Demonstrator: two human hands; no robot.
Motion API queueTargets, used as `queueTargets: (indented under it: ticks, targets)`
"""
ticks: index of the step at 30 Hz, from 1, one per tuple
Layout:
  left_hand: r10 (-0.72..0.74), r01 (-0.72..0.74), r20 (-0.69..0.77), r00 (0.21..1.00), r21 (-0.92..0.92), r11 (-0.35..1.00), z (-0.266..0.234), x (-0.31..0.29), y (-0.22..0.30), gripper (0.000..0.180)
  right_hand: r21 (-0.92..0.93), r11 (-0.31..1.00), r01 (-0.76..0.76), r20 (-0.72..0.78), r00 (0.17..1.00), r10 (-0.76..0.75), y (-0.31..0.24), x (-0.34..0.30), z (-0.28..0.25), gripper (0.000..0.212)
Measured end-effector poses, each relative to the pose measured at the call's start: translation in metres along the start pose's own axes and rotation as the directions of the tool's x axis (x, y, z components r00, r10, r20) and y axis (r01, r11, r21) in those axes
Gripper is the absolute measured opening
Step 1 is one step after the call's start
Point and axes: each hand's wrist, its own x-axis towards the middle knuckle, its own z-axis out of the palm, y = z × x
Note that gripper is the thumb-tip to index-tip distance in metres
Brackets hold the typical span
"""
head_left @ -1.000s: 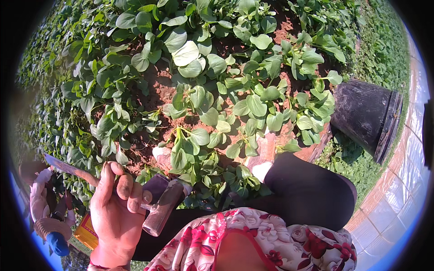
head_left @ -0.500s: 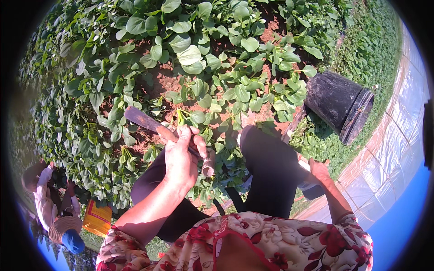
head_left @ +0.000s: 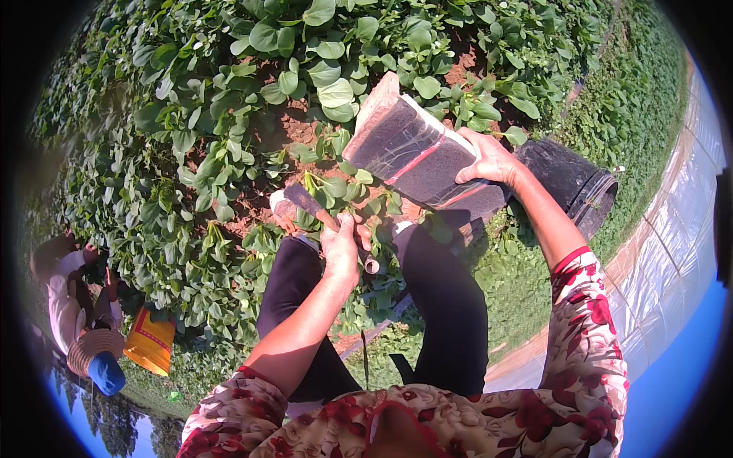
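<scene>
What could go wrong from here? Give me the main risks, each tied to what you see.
The bladed tool in the left hand points in among the green leaves, so a careless swing might nick them.

The bulky dark block is gripped only by the right hand, near one end; it could tip or slip and crush plants.

The black bucket appears close to that hand, so the block or arm might knock it.

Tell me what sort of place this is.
Probably an outdoor vegetable plot: leafy green plants grow densely in reddish soil, a black bucket lies tipped beside them, and shiny sheeting runs along the right side.
</scene>
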Motion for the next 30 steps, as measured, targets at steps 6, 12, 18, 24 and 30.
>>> queueTargets:
  ticks: [6, 12, 18, 24, 30]
  targets:
    - [0.037, -0.037, 0.008, 0.999, -0.012, 0.999, -0.004, 0.005, -0.014, 0.021, -0.018, 0.997, 0.068, 0.149, 0.987, -0.065, 0.015, 0.042, 0.022, 0.066]
    - [-0.020, 0.020, -0.023, 1.000, 0.008, 1.000, -0.003, 0.010, -0.017, 0.022, -0.037, 0.999, 0.007, 0.236, 0.972, 0.002, 0.035, 0.074, 0.027, 0.067]
    - [0.008, -0.009, 0.045, 0.999, 0.024, 1.000, 0.000, 0.010, -0.031, 0.024, 0.107, 0.993, -0.046, 0.307, 0.952, 0.011, 0.037, 0.070, 0.026, 0.065]
    - [-0.084, 0.079, 0.046, 0.995, 0.097, 0.992, 0.011, 0.001, -0.034, 0.028, 0.121, 0.987, -0.108, 0.349, 0.935, 0.059, 0.060, 0.049, 0.042, 0.081]
    - [-0.088, 0.083, 0.040, 0.995, 0.122, 0.989, 0.007, 0.005, -0.032, 0.029, -0.019, 1.000, 0.001, 0.263, 0.965, 0.004, 0.059, 0.084, 0.047, 0.081]
